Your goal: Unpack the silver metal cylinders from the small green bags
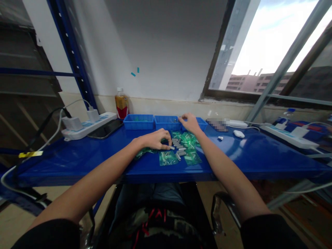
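Note:
My left hand (pixel 157 139) is low over the blue table, thumb and forefinger pinched on one end of a small silvery metal cylinder (pixel 172 147). More such metal cylinders (pixel 181 152) lie loose just right of it. Around them are small green plastic bags (pixel 168 158) with pieces inside; others are heaped farther back. My right hand (pixel 190 122) reaches to the row of blue bins, its fingers closed at the right end of the middle bin (pixel 163 122), where small shiny parts (pixel 174 121) lie. What those fingertips hold, if anything, is too small to make out.
The left bin (pixel 138 122) has something green in it; the right bin (pixel 201 123) is partly behind my hand. A black phone (pixel 106 129), a power strip (pixel 89 126) and a drink bottle (pixel 121 103) stand left. An earbud case (pixel 238 134) and another power strip (pixel 289 135) lie right.

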{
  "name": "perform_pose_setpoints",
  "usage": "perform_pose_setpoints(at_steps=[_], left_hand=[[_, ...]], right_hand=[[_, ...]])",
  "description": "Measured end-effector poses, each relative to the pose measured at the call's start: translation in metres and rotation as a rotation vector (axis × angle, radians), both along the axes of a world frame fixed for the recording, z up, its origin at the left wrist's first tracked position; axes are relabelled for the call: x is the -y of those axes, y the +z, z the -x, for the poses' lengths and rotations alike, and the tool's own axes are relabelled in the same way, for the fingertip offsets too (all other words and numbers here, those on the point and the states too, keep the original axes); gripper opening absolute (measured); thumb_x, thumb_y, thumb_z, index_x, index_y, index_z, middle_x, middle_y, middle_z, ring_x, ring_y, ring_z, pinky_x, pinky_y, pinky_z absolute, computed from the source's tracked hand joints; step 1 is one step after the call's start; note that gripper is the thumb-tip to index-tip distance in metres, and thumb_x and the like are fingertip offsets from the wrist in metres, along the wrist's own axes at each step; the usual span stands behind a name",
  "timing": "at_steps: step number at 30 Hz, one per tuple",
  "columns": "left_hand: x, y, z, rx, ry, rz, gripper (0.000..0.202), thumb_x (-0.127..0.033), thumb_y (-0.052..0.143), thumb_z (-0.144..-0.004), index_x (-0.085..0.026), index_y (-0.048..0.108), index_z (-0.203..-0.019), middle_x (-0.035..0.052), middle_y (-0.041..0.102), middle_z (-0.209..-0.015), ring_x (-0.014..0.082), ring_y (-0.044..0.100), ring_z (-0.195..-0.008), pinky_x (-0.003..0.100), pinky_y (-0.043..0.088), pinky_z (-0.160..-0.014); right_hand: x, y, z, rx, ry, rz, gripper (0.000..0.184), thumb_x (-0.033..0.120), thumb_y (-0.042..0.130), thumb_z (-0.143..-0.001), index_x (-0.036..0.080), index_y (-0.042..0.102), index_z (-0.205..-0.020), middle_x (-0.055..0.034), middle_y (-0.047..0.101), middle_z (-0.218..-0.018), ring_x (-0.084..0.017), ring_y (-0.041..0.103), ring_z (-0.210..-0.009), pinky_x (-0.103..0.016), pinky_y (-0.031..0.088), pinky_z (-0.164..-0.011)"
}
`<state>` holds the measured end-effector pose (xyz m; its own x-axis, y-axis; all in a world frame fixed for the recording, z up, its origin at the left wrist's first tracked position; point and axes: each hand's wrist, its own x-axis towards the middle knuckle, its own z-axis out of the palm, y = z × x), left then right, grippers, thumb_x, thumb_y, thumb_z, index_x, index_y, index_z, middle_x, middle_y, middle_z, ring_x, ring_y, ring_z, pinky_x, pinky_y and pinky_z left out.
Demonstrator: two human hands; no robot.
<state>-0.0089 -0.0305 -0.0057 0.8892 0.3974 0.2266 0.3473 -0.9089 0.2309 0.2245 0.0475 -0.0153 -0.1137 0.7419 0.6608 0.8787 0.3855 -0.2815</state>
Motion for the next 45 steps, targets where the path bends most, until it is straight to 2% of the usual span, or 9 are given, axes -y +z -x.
perform_pose_setpoints(at_steps=[6,16,20,23,26,31,35,37,45], left_hand=[[-0.006,-0.001,0.001,-0.026,0.045,-0.036,0.019,-0.034,0.06,-0.083,-0.018,0.069,-0.087,0.0054,0.066,-0.095,0.0184,0.054,-0.095,0.028,0.036,-0.09],[-0.022,-0.003,0.008,0.174,0.365,-0.122,0.024,-0.029,0.047,-0.085,-0.015,0.066,-0.082,0.0065,0.069,-0.084,0.0185,0.061,-0.078,0.028,0.041,-0.074],[-0.029,-0.003,0.012,0.271,0.548,-0.127,0.033,-0.035,0.04,-0.088,-0.015,0.064,-0.079,0.0077,0.069,-0.08,0.0202,0.06,-0.075,0.029,0.04,-0.067],[-0.031,-0.003,0.015,0.33,0.614,-0.106,0.038,-0.039,0.036,-0.089,-0.015,0.062,-0.074,0.0071,0.067,-0.073,0.0204,0.059,-0.071,0.029,0.04,-0.065],[-0.031,-0.003,0.016,0.377,0.622,-0.071,0.039,-0.04,0.035,-0.089,-0.016,0.06,-0.072,0.0058,0.065,-0.07,0.0198,0.057,-0.068,0.029,0.04,-0.064],[-0.028,-0.003,0.015,0.419,0.567,-0.006,0.043,-0.043,0.031,-0.091,-0.016,0.06,-0.074,0.0051,0.066,-0.074,0.0193,0.059,-0.072,0.029,0.043,-0.068],[-0.028,-0.006,0.015,0.465,0.493,-0.026,0.034,-0.041,0.043,-0.088,-0.015,0.057,-0.104,0.0058,0.067,-0.086,0.019,0.062,-0.077,0.029,0.045,-0.069],[-0.028,-0.007,0.016,0.472,0.451,-0.062,0.033,-0.038,0.048,-0.086,-0.015,0.054,-0.11,0.0055,0.066,-0.087,0.0185,0.062,-0.078,0.028,0.045,-0.069],[-0.03,-0.007,0.017,0.428,0.476,-0.167,0.028,-0.038,0.043,-0.09,-0.017,0.059,-0.1,0.0037,0.064,-0.076,0.0176,0.059,-0.07,0.027,0.042,-0.064]], right_hand=[[-0.003,-0.004,-0.001,0.013,-0.001,-0.011,0.022,0.035,0.058,-0.082,0.014,0.068,-0.083,-0.0077,0.062,-0.082,-0.02,0.054,-0.082,-0.031,0.041,-0.079],[0.005,0.002,0.003,-0.036,0.035,-0.058,0.02,0.03,0.054,-0.084,0.015,0.067,-0.08,-0.008,0.061,-0.08,-0.021,0.054,-0.082,-0.033,0.04,-0.08],[0.024,0.008,0.025,0.003,0.261,-0.077,0.017,0.028,0.058,-0.081,0.015,0.065,-0.088,-0.0061,0.062,-0.083,-0.019,0.055,-0.082,-0.031,0.041,-0.079],[0.038,0.009,0.048,0.105,0.436,-0.064,0.021,0.03,0.062,-0.079,0.016,0.062,-0.095,-0.0058,0.063,-0.088,-0.019,0.055,-0.086,-0.031,0.04,-0.081],[0.044,0.006,0.062,0.163,0.454,-0.063,0.016,0.028,0.059,-0.082,0.016,0.061,-0.092,-0.0062,0.062,-0.086,-0.019,0.055,-0.085,-0.031,0.04,-0.08],[0.042,0.005,0.064,0.136,0.439,-0.039,0.014,0.028,0.053,-0.088,0.015,0.059,-0.089,-0.0065,0.062,-0.084,-0.018,0.054,-0.081,-0.029,0.039,-0.077],[0.043,0.007,0.064,0.1,0.4,0.006,0.018,0.025,0.045,-0.092,0.015,0.058,-0.084,-0.006,0.062,-0.081,-0.016,0.054,-0.077,-0.027,0.037,-0.072],[0.044,0.008,0.066,0.115,0.384,0.021,0.021,0.022,0.042,-0.093,0.016,0.058,-0.08,-0.0061,0.062,-0.08,-0.016,0.054,-0.077,-0.026,0.036,-0.071],[0.049,0.011,0.069,0.219,0.335,0.069,0.029,0.023,0.037,-0.096,0.014,0.06,-0.081,-0.0076,0.064,-0.079,-0.017,0.056,-0.077,-0.027,0.036,-0.071]])
